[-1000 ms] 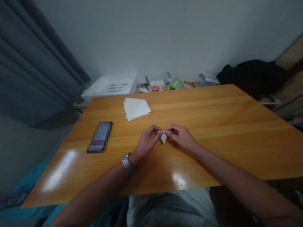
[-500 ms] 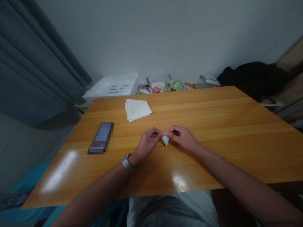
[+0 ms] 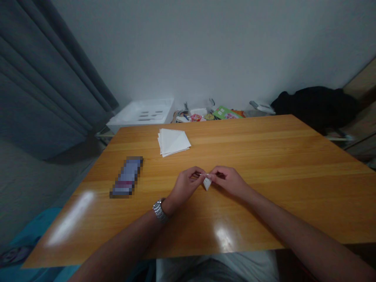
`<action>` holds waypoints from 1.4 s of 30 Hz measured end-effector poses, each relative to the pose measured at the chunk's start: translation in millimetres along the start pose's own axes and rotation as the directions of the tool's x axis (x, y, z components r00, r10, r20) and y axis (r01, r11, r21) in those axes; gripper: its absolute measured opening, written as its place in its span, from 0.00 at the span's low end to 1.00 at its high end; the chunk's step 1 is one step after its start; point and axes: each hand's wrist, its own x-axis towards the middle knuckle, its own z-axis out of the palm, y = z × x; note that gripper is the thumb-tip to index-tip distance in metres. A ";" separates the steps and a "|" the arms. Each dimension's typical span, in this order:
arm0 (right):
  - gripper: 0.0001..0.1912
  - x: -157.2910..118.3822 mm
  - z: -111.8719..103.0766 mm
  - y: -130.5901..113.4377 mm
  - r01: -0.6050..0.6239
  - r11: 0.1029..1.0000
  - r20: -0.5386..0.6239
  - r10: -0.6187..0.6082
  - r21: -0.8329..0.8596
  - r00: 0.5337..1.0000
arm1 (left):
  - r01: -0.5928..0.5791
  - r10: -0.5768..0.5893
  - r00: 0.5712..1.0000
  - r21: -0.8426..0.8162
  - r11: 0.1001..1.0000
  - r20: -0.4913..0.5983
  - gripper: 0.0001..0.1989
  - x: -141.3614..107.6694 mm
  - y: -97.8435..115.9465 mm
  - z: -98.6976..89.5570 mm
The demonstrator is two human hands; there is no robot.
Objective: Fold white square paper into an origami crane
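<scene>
A small piece of folded white paper (image 3: 207,184) is pinched between both hands above the wooden table (image 3: 264,156), its pointed end toward me. My left hand (image 3: 188,182), with a silver watch (image 3: 160,210) on the wrist, is closed on the paper's left side with thumb and fingers. On the other side my right hand (image 3: 227,179) grips it the same way, the two thumbs close together. The fingertips hide the paper's upper part.
A stack of white paper sheets (image 3: 174,141) lies at the table's back left. Nearer me on the left is a phone (image 3: 127,177), its screen blurred. Beyond the far edge stand a white plastic tray (image 3: 147,105), a green booklet (image 3: 225,112) and a black cloth heap (image 3: 315,103).
The whole scene sits slightly lower in view, as the head has tilted up a little. Both hands keep their pinch on the folded paper, with hardly any other movement.
</scene>
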 end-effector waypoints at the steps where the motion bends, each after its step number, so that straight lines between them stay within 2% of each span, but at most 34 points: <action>1: 0.16 0.0 -0.6 1.4 0.018 1.000 0.006 -0.018 -0.016 1.000 | 0.008 -0.008 1.000 -0.016 1.000 0.005 0.14 0.0 0.0 -0.3; 7: 0.17 1.1 -4.5 7.1 -0.010 1.000 0.041 0.011 -0.017 0.999 | 0.155 -0.144 0.987 -0.237 0.959 0.064 0.17 0.9 0.4 -2.5; 10: 0.20 0.5 -6.1 3.7 -0.040 0.999 0.070 0.040 -0.011 0.997 | 0.176 -0.166 0.984 -0.241 0.954 0.059 0.17 0.0 0.6 -3.5; 14: 0.24 -0.8 -8.2 -1.6 -0.028 0.999 0.125 0.029 -0.017 0.992 | 0.150 -0.143 0.989 -0.208 0.967 0.046 0.14 -1.2 1.1 -3.6; 18: 0.24 -1.2 -6.8 -0.1 -0.009 0.999 0.146 0.015 -0.044 0.989 | 0.092 -0.091 0.996 -0.102 0.991 0.018 0.11 -0.7 -2.7 -1.6; 29: 0.17 -1.1 -0.2 -2.0 0.064 0.985 0.055 -0.056 -0.159 0.997 | 0.026 -0.027 0.999 0.027 0.999 0.043 0.14 -1.3 -4.4 -3.7; 35: 0.14 -1.1 1.8 4.1 -0.007 0.999 -0.004 0.007 -0.034 1.000 | 0.023 -0.024 1.000 0.025 0.999 0.010 0.10 2.8 -1.8 -4.5; 42: 0.15 -1.7 1.8 4.3 -0.015 1.000 0.011 0.015 0.027 1.000 | -0.013 0.012 1.000 0.034 0.999 0.026 0.10 1.5 -3.6 -1.8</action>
